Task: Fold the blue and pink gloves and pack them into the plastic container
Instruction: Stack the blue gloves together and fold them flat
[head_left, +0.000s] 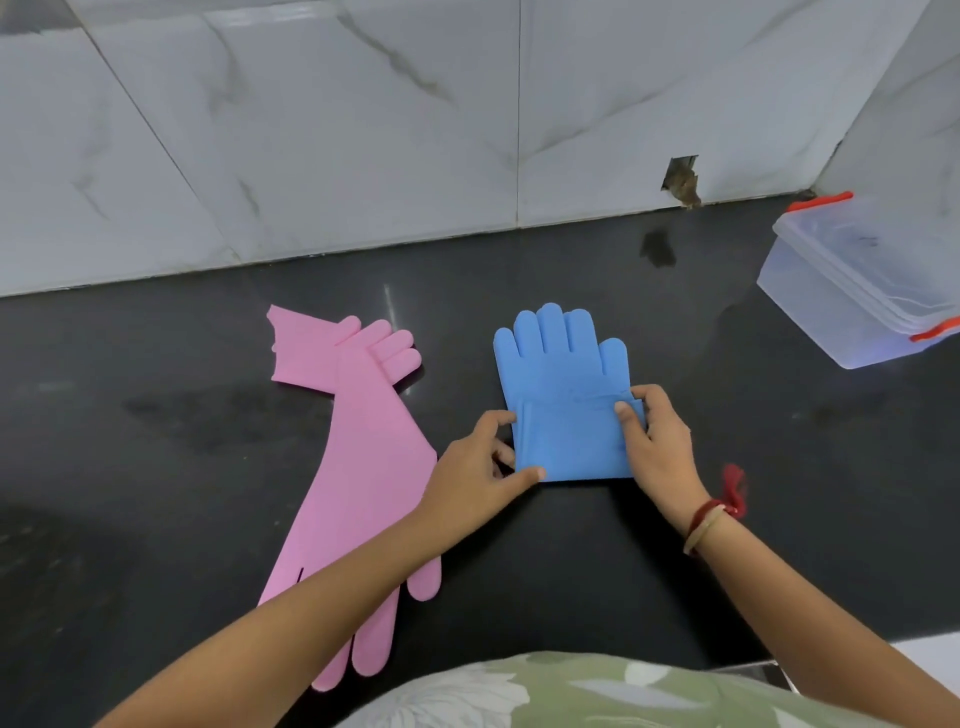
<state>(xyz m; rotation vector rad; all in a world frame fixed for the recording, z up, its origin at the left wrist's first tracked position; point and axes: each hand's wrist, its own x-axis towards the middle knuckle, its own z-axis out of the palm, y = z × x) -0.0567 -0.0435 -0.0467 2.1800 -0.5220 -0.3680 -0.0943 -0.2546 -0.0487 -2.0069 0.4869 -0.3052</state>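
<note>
Under the left grip (483, 457) and the right grip (657, 441), the dark table (753, 493) is carrying everything. Just left of the left grip, the pink gloves (363, 467) are lying full length and crossed, not yet folded. Well off beyond the right grip, the plastic container (857, 280) is sitting with its lid seemingly on, looking empty through its clear walls. Between the grips, the blue gloves (561, 364) are lying with the cuff end turned up over the palm, and each grip is pinching a side edge of that fold. Judging by this, only the first blue fold is taking shape; the pink pair and all the packing are waiting.
</note>
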